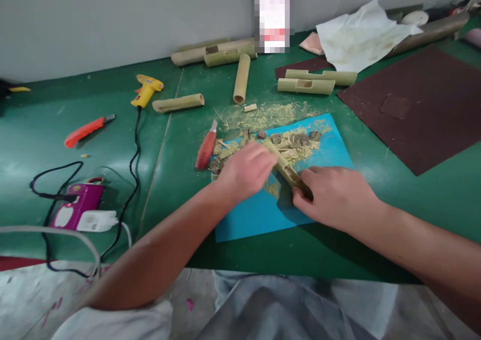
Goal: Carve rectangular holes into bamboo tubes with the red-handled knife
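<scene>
A notched bamboo tube point(287, 170) lies slantwise over a blue sheet point(255, 219). My right hand point(332, 192) grips its near end, thumb and fingers closed round it. At the far end, my left hand point(252, 168) has its fingers curled against the tube; whether it grips the tube itself or something small is hidden. Beneath and behind the hands, bamboo chips and shavings point(296, 142) cover the back part of the sheet. Left of the chips, a red-handled knife point(206, 150) rests with its blade pointing away.
Behind the sheet lie notched tubes point(306, 85) and an upright-facing tube point(241, 79). A yellow glue gun point(146, 90), an orange cutter point(89, 130) and a purple power strip point(78, 205) with cables occupy the left. Brown felt point(421, 109) and white paper point(361, 37) are at right.
</scene>
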Demonstrator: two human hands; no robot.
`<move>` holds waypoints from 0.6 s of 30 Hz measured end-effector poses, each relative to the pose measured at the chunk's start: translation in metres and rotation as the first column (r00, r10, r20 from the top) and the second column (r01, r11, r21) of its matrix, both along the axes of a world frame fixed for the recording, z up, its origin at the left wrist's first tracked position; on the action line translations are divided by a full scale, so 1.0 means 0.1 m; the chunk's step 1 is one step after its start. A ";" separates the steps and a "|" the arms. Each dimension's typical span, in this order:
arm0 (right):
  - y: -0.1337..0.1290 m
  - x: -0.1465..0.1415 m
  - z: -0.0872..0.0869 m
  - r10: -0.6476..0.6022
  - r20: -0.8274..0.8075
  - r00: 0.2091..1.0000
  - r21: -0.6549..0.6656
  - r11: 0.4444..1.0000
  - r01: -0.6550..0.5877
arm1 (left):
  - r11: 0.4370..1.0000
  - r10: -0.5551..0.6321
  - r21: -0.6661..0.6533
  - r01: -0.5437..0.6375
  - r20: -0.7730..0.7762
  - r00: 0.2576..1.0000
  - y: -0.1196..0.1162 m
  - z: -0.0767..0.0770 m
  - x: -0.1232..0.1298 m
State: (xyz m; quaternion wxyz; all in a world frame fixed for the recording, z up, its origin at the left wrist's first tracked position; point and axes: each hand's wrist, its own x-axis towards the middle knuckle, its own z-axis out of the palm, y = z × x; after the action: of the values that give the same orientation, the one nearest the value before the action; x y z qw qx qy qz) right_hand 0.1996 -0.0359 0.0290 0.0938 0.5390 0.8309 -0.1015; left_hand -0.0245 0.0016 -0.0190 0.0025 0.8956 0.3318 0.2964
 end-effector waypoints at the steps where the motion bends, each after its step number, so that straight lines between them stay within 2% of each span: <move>1: 0.00 0.00 0.00 -0.001 -0.002 1.000 0.002 1.000 0.001 | 0.999 0.038 0.023 -0.038 0.018 0.999 -0.01 0.00 0.01; 2: 0.00 0.01 0.00 0.004 -0.006 1.000 0.002 1.000 -0.004 | 0.998 0.053 0.037 -0.053 0.013 0.999 -0.01 0.00 0.02; 6: 0.01 0.00 0.00 0.021 -0.007 1.000 0.004 1.000 -0.021 | 0.998 -0.058 0.034 0.061 -0.079 0.995 -0.01 0.00 0.01; 10: 0.01 -0.01 0.01 0.002 0.014 1.000 0.018 1.000 -0.002 | 0.999 0.037 0.018 -0.038 0.042 0.998 0.04 -0.03 -0.04; 14: 0.00 0.01 0.00 0.006 0.019 1.000 0.014 1.000 -0.007 | 0.999 -0.043 0.027 0.044 -0.002 0.999 -0.01 -0.03 0.00; 18: -0.01 0.04 -0.03 0.032 0.006 0.999 0.091 0.995 -0.033 | 0.998 -0.052 0.039 0.053 -0.029 0.998 -0.10 0.02 0.07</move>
State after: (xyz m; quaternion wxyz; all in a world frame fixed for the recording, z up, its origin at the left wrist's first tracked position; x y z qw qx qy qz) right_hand 0.2040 -0.0369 0.0260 0.0726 0.5293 0.8431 -0.0608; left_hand -0.0170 -0.0087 -0.0170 -0.0123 0.9080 0.3020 0.2903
